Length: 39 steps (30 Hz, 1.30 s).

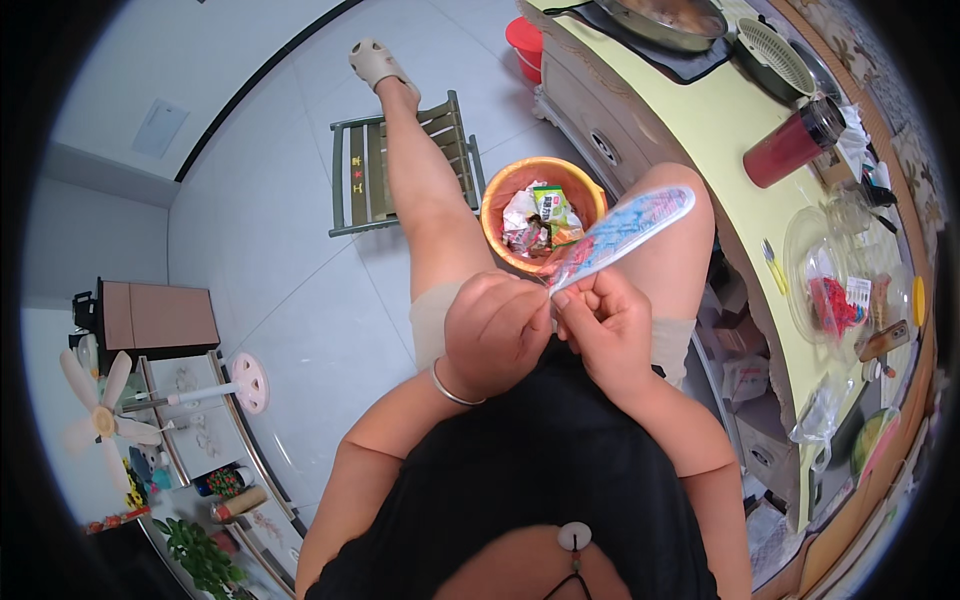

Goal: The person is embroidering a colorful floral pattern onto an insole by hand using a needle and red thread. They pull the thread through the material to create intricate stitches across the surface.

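Observation:
A long flat packet [625, 231], blue and pink with a clear edge, sticks up and to the right from my two hands over my lap. My left hand [493, 331] pinches its lower end from the left, a silver bangle on that wrist. My right hand [607, 322] grips the same end from the right, fingertips close against the left hand's. Just beyond the packet stands an orange bin [503, 190] with crumpled wrappers inside.
A green slatted stool [362, 170] carries my outstretched left leg. At right runs a pale yellow counter [700, 120] with a red tumbler [793, 143], a green strainer [775, 55], a pan and clear containers. A white fan [100, 415] and a shelf stand at left.

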Each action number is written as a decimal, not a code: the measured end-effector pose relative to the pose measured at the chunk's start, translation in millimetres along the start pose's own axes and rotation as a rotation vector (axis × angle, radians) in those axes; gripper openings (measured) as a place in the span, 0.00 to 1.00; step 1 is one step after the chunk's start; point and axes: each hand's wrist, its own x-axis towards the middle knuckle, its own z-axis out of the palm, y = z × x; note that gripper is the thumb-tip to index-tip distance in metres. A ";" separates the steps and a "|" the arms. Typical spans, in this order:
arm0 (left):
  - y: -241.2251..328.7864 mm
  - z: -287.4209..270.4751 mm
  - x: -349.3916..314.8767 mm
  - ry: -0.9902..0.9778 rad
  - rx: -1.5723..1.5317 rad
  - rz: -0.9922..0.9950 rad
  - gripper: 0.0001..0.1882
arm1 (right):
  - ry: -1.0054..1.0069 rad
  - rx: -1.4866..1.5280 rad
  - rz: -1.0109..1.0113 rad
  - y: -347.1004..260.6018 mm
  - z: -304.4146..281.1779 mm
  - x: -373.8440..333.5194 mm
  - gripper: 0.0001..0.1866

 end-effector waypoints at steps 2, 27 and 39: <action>-2.2 -0.2 0.2 0.006 0.009 0.024 0.08 | -0.025 0.113 0.089 -2.7 2.2 2.9 0.03; -18.4 -9.3 -5.3 -0.261 -1.227 -0.863 0.07 | 0.069 0.895 0.464 39.2 -14.8 19.3 0.12; -10.3 -7.6 -9.5 -0.226 -1.195 -0.881 0.06 | 0.275 0.988 0.382 16.2 -35.8 25.8 0.14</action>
